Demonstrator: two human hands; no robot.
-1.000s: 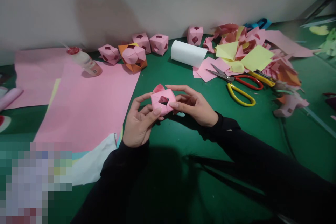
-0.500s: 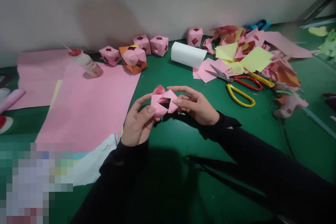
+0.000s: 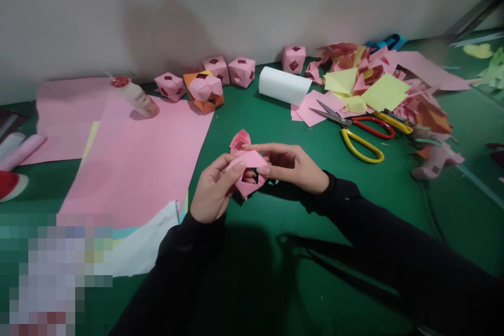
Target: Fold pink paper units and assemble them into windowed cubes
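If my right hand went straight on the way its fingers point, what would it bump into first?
The pink folded-paper piece, which your right hand is gripping. Past it, the line seems to run to your left hand, though depth is hard to judge.

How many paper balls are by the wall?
5: a pink ball beside the bottle, a pink-orange ball right of it, a third ball behind that, a fourth ball farther right, a fifth ball behind the white roll. Scraps might hide more.

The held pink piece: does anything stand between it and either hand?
Nothing visible does: the left hand and right hand both hold the pink piece directly. The scissors lie apart, farther right.
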